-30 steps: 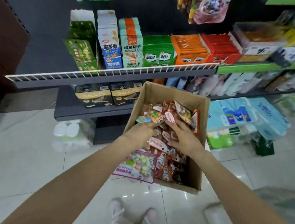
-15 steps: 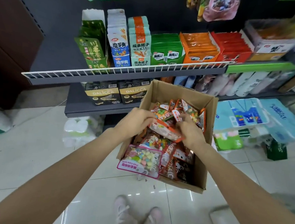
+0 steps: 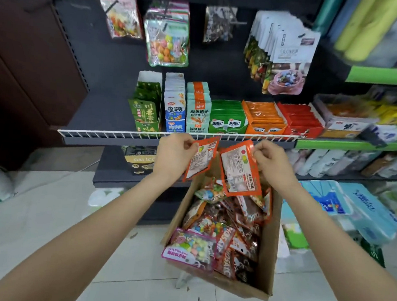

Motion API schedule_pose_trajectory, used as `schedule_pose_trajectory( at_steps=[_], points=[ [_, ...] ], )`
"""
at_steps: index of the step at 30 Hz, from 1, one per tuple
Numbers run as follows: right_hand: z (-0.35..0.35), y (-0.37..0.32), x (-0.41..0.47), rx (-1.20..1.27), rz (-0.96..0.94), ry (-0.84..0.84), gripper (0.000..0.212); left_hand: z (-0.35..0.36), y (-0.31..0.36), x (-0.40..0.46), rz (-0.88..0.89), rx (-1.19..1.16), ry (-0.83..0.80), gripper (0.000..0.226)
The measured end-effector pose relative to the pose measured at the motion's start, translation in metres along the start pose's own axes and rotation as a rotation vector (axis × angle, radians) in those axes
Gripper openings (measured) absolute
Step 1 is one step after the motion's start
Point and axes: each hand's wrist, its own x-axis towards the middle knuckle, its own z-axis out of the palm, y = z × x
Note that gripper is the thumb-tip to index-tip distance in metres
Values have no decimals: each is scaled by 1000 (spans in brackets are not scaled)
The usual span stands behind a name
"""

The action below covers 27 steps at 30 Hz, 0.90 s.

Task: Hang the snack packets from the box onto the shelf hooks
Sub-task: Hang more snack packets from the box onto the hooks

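Note:
A cardboard box point(image 3: 265, 269) full of snack packets stands on the floor below me. My left hand point(image 3: 173, 155) pinches the top of an orange-edged snack packet point(image 3: 200, 161), held above the box. My right hand point(image 3: 272, 164) pinches the top corner of a second orange packet point(image 3: 240, 169) beside the first. Both packets hang in front of the white wire shelf rail point(image 3: 113, 134). High on the dark back panel, hooks carry hanging packets: a candy bag point(image 3: 167, 36), a clear bag point(image 3: 121, 16), a dark bag point(image 3: 218, 24) and white pouches point(image 3: 285, 55).
Boxed snacks point(image 3: 264, 118) line the shelf behind the rail. Blue tissue packs point(image 3: 345, 204) lie on the floor to the right of the box. A brown cabinet point(image 3: 20, 77) stands at left. Green-edged shelves point(image 3: 384, 76) fill the right side. The floor is glossy white tile point(image 3: 45, 209).
Both hands have come up out of the box, each with an orange packet. The view has tilted up, so the hooks with hanging packets now show.

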Motion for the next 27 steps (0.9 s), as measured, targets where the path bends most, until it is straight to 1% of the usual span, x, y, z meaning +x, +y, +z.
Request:
schedule_pose_trajectory(
  at_steps=[3,7,9,12,13,15,17,19,22,25,27],
  points=[
    [7,-36,12,34,-46,89,29,-20,6,16,-1,-3,14,19],
    [26,-77,33,31,-57,140,25,-45,3,41,54,5,13,16],
    [40,-93,46,-27,-53,146,18,-58,-2,53,82,12,1,16],
    [65,-117,66,-31,3,175,17,-81,-12,69,167,64,-20,13],
    [74,-126,73,-36,19,185,15,-88,-16,75,203,75,-39,17],
    [91,-143,86,-10,43,182,5,-101,-27,89,256,66,-80,28],
    [107,-161,97,62,45,146,21,-114,-42,106,290,44,-107,27],
    [122,-172,111,13,14,135,20,-125,-60,123,294,34,-107,20],
    [139,-184,126,-56,-20,101,24,-145,-87,146,236,6,-43,16],
    [153,-198,140,-155,-98,31,16,-165,-111,165,203,10,54,20],
    [165,-213,149,-268,-174,50,11,-181,-126,176,167,15,107,16]
  ],
)
